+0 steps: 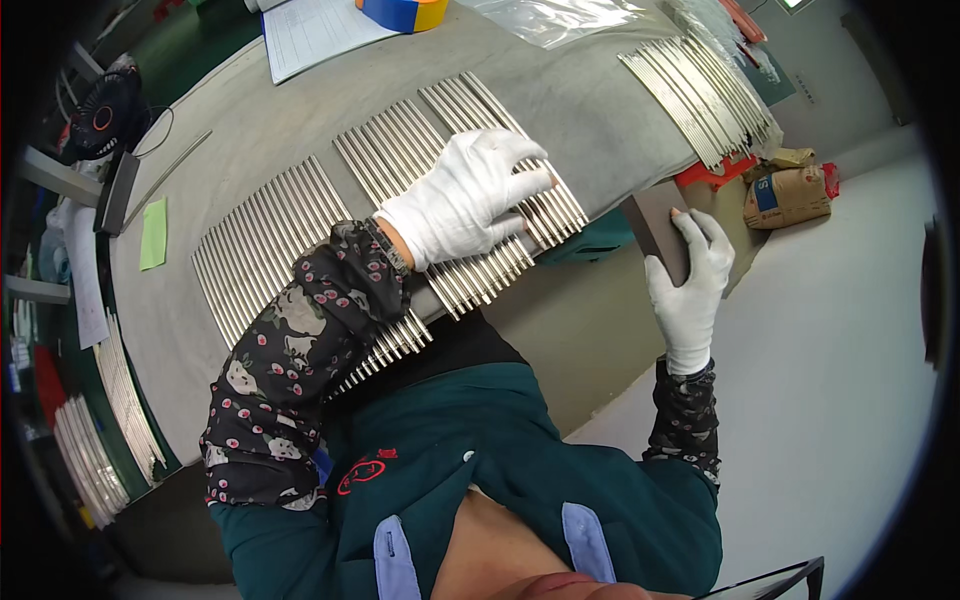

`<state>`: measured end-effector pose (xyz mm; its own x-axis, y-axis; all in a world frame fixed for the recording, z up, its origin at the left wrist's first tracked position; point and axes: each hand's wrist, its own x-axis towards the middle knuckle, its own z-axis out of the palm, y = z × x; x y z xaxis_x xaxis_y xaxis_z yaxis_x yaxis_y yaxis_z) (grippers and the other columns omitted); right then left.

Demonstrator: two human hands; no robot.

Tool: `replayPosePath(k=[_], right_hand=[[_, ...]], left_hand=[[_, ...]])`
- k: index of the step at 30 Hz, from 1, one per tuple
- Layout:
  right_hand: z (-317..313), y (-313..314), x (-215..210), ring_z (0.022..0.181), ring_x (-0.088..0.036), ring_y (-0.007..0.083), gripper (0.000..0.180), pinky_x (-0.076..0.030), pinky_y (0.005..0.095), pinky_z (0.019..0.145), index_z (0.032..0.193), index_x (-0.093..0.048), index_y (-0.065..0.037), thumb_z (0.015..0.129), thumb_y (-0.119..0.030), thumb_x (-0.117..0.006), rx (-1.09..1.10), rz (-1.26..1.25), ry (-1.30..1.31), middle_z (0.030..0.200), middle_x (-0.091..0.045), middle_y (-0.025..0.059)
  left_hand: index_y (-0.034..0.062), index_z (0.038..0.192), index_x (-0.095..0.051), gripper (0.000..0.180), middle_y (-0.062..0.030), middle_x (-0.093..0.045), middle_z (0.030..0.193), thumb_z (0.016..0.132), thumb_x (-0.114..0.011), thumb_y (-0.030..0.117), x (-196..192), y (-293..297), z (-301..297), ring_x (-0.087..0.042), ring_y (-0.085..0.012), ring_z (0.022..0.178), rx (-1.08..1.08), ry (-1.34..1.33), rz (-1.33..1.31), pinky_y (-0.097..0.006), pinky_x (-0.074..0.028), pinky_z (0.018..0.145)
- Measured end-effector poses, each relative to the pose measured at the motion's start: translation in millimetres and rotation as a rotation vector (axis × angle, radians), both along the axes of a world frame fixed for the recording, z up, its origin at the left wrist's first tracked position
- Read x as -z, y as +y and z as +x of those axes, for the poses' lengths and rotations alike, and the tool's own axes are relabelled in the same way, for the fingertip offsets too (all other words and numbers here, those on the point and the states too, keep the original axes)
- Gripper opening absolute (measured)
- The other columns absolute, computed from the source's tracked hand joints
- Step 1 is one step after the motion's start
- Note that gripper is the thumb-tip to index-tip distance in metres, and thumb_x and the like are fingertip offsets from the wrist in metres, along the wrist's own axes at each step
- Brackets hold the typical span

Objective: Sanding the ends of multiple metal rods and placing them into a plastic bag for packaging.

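Left hand (pixel 470 195) first: we've got it flat, gloved in white, fingers spread wide and pressing down on the rods (pixel 400 215). Those rods lie side by side in tight rows across the grey table (pixel 590 110), running right out to its near edge, and our palm sits on the middle-right rows. Right hand (pixel 690 285) now, also in a white glove, off the table's edge, wrapped around a dark flat block (pixel 655 230); thumb on one side, fingers on the other, one bare fingertip poking out at the top. We're holding that block upright, just beside the table edge, close to the ends of the rods. Both forearms wear dark patterned sleeves (pixel 290 370).

Further out, a second batch of rods (pixel 700 85) rests at the far right of the table. A paper sheet (pixel 310 30) and a tape roll (pixel 402 12) sit at the far edge, a green note (pixel 153 233) to the left. Brown bag (pixel 788 195) on the floor.
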<state>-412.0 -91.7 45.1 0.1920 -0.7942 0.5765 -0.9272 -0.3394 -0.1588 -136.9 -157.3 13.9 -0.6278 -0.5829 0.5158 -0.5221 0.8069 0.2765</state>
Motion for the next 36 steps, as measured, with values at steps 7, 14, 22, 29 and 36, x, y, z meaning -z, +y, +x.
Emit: replayPosePath(k=[7,14,22,29,36], right_hand=[[23.0,14.7,7.7,0.110,-0.052,0.0380,0.057,-0.044,0.0440,0.094,0.119,-0.056,-0.004,0.063,-0.007,-0.068,-0.199,0.133,-0.180,0.123,-0.047,0.0211],[12.5,0.7,20.2,0.107,-0.049,0.0376,0.056,-0.044,0.0436,0.091,0.117,-0.059,-0.007,0.063,-0.007,-0.068,-0.104,0.020,0.013,0.123,-0.047,0.0221],[11.5,-0.1,18.2,0.104,-0.050,0.0387,0.052,-0.045,0.0444,0.089,0.115,-0.061,-0.007,0.063,-0.006,-0.067,-0.096,-0.010,0.059,0.122,-0.048,0.0235],[37.3,25.8,22.5,0.107,-0.050,0.0378,0.055,-0.044,0.0439,0.092,0.114,-0.061,-0.010,0.059,-0.008,-0.070,-0.339,0.120,0.039,0.121,-0.048,0.0234],[24.9,29.9,8.7,0.110,-0.049,0.0363,0.055,-0.042,0.0427,0.094,0.118,-0.060,-0.009,0.064,-0.004,-0.065,-0.209,-0.026,0.012,0.127,-0.046,0.0209]], left_hand=[[0.0087,0.140,-0.041,0.063,-0.0219,-0.033,0.146,0.091,-0.045,0.049,11.0,-7.4,-10.2,-0.031,-0.0377,0.136,-0.249,-0.377,0.042,-0.052,-0.021,0.112],[0.0118,0.137,-0.045,0.059,-0.0204,-0.037,0.145,0.092,-0.046,0.049,9.1,-16.8,-21.7,-0.031,-0.0374,0.136,-0.269,-0.385,0.063,-0.053,-0.022,0.111],[0.0103,0.133,-0.050,0.057,-0.0185,-0.040,0.142,0.091,-0.047,0.050,10.1,-20.1,-23.7,-0.034,-0.0366,0.134,-0.271,-0.348,0.027,-0.053,-0.025,0.109],[0.0102,0.132,-0.051,0.058,-0.0174,-0.041,0.141,0.092,-0.044,0.052,8.6,-20.7,-26.3,-0.035,-0.0354,0.134,-0.271,-0.391,0.048,-0.053,-0.026,0.109],[0.0111,0.140,-0.041,0.064,-0.0212,-0.027,0.149,0.092,-0.044,0.053,8.6,-16.9,-6.1,-0.027,-0.0388,0.138,-0.217,-0.232,-0.056,-0.051,-0.023,0.112]])
